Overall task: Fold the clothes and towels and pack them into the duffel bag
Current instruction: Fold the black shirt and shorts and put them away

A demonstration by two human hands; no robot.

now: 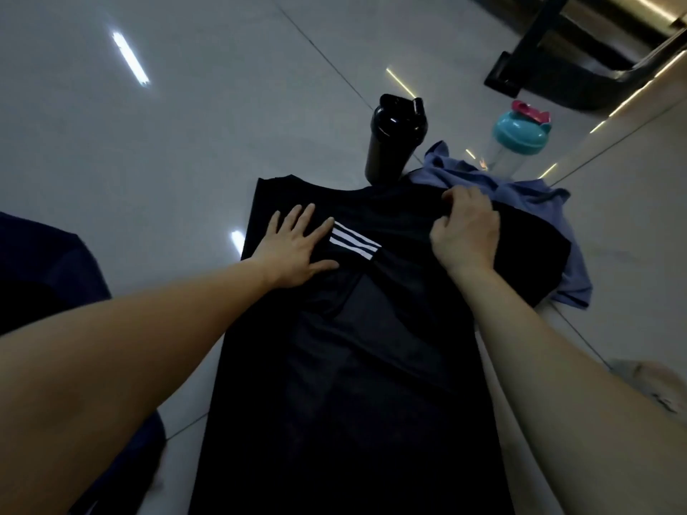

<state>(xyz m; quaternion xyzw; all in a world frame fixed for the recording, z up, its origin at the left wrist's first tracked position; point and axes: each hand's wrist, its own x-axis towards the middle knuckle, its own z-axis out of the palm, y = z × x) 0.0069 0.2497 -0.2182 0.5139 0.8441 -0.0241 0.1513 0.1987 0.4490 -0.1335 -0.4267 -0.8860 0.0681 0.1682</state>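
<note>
A black shirt (353,366) with three white stripes lies spread on the glossy floor, its left side folded inward. My left hand (297,243) presses flat on the shirt's upper left, fingers straight. My right hand (464,232) pinches the fabric near the shirt's right shoulder, fingers curled. A blue garment (520,195) lies crumpled under and beyond the shirt's right side. The duffel bag is not clearly in view.
A black bottle (394,139) stands just beyond the shirt's collar. A clear shaker with a teal lid (516,143) stands behind the blue garment. A dark blue cloth (44,276) lies at left. A black furniture base (520,68) stands at the upper right.
</note>
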